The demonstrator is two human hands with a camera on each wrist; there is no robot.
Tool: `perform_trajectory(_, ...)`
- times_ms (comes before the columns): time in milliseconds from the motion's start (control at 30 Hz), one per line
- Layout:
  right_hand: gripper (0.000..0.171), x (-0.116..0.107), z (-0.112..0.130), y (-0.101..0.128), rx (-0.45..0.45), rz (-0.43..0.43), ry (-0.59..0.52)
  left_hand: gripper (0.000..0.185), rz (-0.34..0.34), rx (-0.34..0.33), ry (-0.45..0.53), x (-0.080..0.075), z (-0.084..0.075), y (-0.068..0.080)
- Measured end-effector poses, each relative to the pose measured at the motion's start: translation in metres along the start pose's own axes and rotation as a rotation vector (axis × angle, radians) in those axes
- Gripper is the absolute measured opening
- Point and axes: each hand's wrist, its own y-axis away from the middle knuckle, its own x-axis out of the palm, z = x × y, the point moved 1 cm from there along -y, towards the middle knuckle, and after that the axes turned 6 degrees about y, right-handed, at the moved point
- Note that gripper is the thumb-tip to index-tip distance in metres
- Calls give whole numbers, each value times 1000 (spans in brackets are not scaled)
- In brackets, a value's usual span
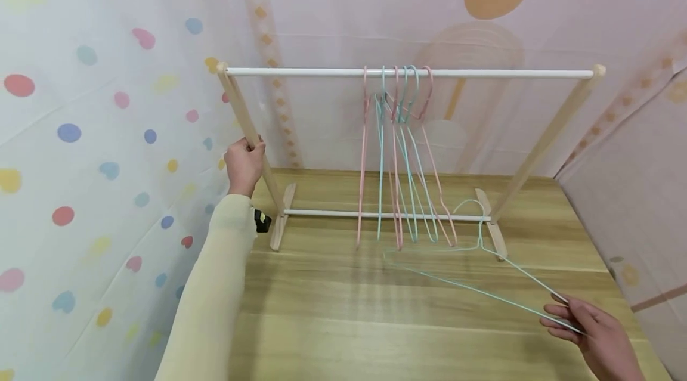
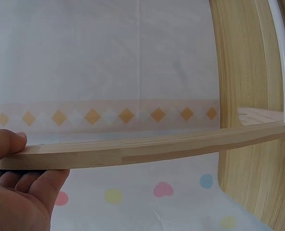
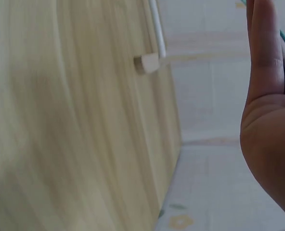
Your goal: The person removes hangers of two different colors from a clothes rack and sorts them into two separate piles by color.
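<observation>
Now | right hand [image 1: 596, 333] pinches blue hanger [image 1: 472, 285] corner | left hand [image 1: 244, 163] grips rack post [image 1: 247, 124]

Left wrist view: left hand [image 2: 17, 192] on wooden rack leg [image 2: 147, 148].

Thumb on top, fingers curled beneath the leg, which runs left to right across frame. White rod [image 2: 284, 62] meets it at right, over the wooden desk [image 2: 243, 57]. Dotted curtain [image 2: 133, 192] behind.

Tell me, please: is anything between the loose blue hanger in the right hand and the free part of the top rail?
Nothing visible blocks it. The blue hanger lies on the table, gripped by the right hand; the top rail is bare left of the hung hangers.
</observation>
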Motion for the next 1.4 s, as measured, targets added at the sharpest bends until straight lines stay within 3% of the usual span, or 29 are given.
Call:
perform_trajectory(233, 41, -23, -4, 6, 137, 17, 14, 24, -12, 17, -18, 3, -1, -4)
perform_trajectory(533, 50, -43, -15, 2, 337, 209, 12, 25, -18, 14, -6, 1, 0, -5)
perform_trajectory(633, 48, -48, -20, -1, 415, 225, 22, 24, -22, 20, -8, 0, 0, -4)
perform_trajectory(733, 43, -51, -23, -4, 479, 166, 87, 24, -31, 22, -11, 0, 0, -4)
perform_trajectory(900, 34, -53, -30, -5, 557, -31, 324, 24, -25, 10, -12, 0, 0, -2)
perform_trajectory(1067, 41, -50, -35, -6, 587, -194, 505, 27, -7, -3, -6, 0, 0, -1)
perform_trajectory(1400, 47, -48, -40, -8, 560, -289, 637, 26, -12, 17, -6, 4, 2, -2)
